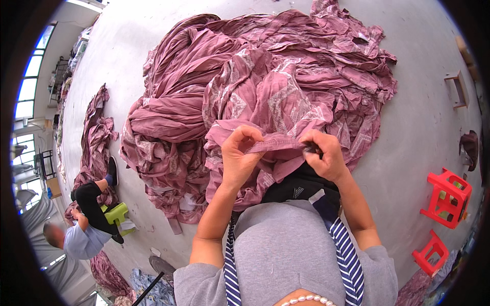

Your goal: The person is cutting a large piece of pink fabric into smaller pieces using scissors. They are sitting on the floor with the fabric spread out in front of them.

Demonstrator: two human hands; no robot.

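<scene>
A mauve-pink cloth (280,145) with pale patterned bands is stretched between my two hands, its folded edge running across in front of my lap. My left hand (242,157) pinches that edge between thumb and fingers. At the other end of the edge, my right hand (326,156) is closed around a small dark tool (311,148). The tool looks like thread snips, but the fingers cover most of it. The right fingertips also touch the cloth. From my lap the cloth runs into a big heap of the same fabric (189,76) on the floor ahead.
Two red plastic stools (445,198) (431,253) stand on the right, below a small wooden frame (458,90). At the left, a person (87,237) sits on a green stool (117,213) beside more mauve cloth (93,148). Blue cloth (153,288) lies at the lower left.
</scene>
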